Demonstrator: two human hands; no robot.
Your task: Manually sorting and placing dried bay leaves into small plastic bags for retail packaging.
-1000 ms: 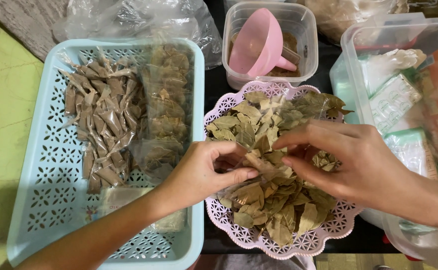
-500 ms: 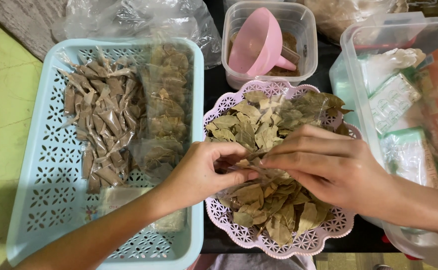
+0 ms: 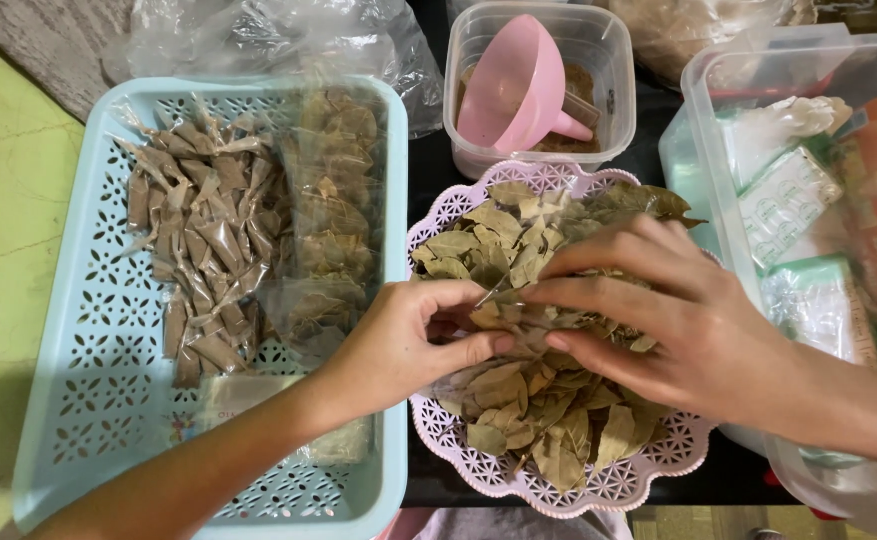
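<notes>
Head view: your left hand [image 3: 413,335] and right hand [image 3: 673,320] pinch dried leaves [image 3: 528,420] over the pink basket [image 3: 598,490]. Filled packets [image 3: 208,250] already line the blue tray [image 3: 78,400]; plenty of leaves left.

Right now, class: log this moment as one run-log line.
left hand: pinching dried leaves | right hand: on same leaves | pink basket: holds leaves | blue tray: filled packets

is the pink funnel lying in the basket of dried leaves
No, the pink funnel sits in the clear tub behind the leaf basket.
</notes>
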